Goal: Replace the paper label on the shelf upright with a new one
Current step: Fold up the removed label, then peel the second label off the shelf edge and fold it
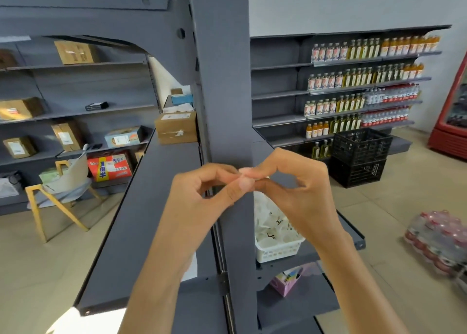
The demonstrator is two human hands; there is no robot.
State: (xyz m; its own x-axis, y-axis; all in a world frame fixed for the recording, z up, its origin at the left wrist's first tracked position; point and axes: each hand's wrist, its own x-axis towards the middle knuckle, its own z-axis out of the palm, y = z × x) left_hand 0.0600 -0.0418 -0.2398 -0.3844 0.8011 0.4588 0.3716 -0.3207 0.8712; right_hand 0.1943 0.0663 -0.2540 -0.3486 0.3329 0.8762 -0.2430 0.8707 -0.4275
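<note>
Grey upright (225,93): vertical, frame centre, bare face. Label (249,175): small, pale, pinched at upright's 6 o'clock.

Grey shelving (75,86) left of the fingers, cardboard boxes (75,52) on it. Yellow-legged chair (58,194) below. Bottle-stocked shelves (353,81) right; black crates (358,156), possibly stacked. Beige tiled floor (379,207), pale wall (328,5).

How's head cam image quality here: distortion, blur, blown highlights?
Head view: strong wide-angle bowing, shelf upright and shelves curve outward; fingertips soft, whatever they pinch unreadable; sunlit floor patch bottom left blown out; lighting otherwise even, bottles on the far shelves reasonably sharp.
</note>
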